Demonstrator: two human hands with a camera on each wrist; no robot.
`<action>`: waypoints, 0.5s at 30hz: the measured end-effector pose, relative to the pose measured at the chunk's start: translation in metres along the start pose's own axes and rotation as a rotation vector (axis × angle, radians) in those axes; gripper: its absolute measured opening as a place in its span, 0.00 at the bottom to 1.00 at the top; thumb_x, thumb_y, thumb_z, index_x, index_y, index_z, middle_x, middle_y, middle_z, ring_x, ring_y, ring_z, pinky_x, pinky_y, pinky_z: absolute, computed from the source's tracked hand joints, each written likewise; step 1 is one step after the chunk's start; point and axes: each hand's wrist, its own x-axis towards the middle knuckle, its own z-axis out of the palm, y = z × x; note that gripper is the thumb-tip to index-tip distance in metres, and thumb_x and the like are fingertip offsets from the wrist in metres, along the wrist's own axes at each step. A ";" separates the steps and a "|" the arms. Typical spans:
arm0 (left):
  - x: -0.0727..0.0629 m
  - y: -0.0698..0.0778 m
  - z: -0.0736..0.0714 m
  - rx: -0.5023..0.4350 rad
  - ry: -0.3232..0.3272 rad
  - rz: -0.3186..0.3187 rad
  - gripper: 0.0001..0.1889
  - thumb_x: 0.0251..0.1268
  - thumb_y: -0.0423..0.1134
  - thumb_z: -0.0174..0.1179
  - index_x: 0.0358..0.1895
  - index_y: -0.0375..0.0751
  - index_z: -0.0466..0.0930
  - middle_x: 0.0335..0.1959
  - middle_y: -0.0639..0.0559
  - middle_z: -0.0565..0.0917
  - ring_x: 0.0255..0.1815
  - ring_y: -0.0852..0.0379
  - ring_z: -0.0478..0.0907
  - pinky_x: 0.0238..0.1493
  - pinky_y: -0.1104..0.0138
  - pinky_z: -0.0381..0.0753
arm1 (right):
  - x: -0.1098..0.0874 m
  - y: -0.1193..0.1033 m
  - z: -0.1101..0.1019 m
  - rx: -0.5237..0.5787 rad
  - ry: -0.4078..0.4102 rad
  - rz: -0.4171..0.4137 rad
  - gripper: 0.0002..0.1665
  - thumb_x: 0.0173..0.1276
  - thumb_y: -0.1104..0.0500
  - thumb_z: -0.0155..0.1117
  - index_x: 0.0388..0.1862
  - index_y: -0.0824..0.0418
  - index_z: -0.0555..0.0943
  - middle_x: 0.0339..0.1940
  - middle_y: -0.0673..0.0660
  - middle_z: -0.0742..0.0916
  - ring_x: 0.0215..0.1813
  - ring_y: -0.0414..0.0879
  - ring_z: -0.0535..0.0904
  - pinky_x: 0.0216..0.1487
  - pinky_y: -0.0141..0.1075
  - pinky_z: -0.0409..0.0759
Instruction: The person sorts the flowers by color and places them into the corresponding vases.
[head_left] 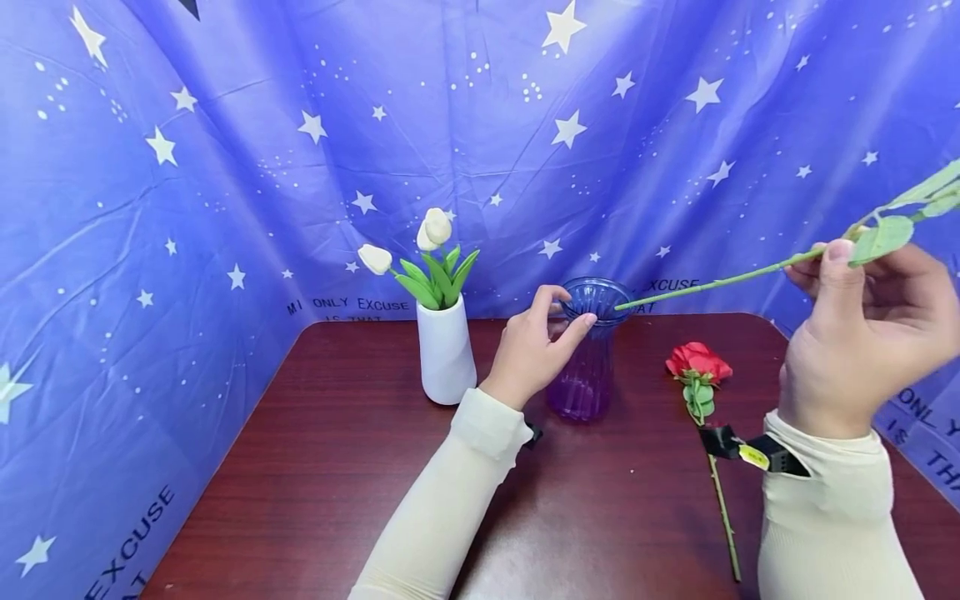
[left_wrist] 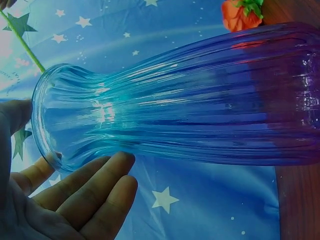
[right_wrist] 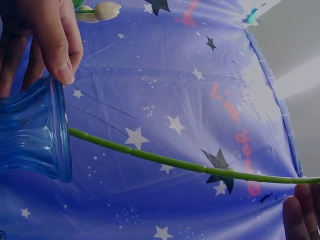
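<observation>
A ribbed glass vase (head_left: 581, 375), blue above and purple below, stands upright on the table. My left hand (head_left: 528, 342) holds its flared rim, thumb on one side and fingers on the other; in the left wrist view the left hand (left_wrist: 70, 200) has its fingers along the vase's neck. My right hand (head_left: 862, 333) pinches a long green flower stem (head_left: 738, 279) just below its leaves (head_left: 885, 239). The stem slopes down to the left, its cut end at the vase's mouth. In the right wrist view the stem (right_wrist: 175, 162) reaches the rim. Its bloom is out of view.
Left of the vase, a white vase (head_left: 446, 354) holds several white tulips (head_left: 437, 227). A red rose (head_left: 699, 362) with a long stem lies on the dark red table (head_left: 360, 500), right of the glass vase. Behind hangs a blue star-patterned cloth (head_left: 480, 150).
</observation>
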 end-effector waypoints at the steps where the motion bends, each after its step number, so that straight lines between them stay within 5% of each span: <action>1: 0.000 0.000 0.000 -0.003 0.001 -0.002 0.24 0.72 0.66 0.57 0.59 0.55 0.71 0.54 0.47 0.89 0.46 0.68 0.88 0.53 0.65 0.85 | 0.001 0.002 0.002 -0.006 -0.013 -0.010 0.21 0.52 0.76 0.79 0.37 0.87 0.77 0.28 0.72 0.85 0.26 0.57 0.86 0.34 0.41 0.88; 15: 0.000 0.000 0.002 -0.019 -0.019 -0.008 0.25 0.73 0.66 0.56 0.60 0.54 0.70 0.52 0.48 0.89 0.45 0.69 0.88 0.50 0.65 0.86 | -0.001 0.031 0.016 -0.119 -0.243 0.028 0.13 0.58 0.75 0.73 0.38 0.85 0.82 0.26 0.66 0.89 0.24 0.49 0.86 0.34 0.35 0.87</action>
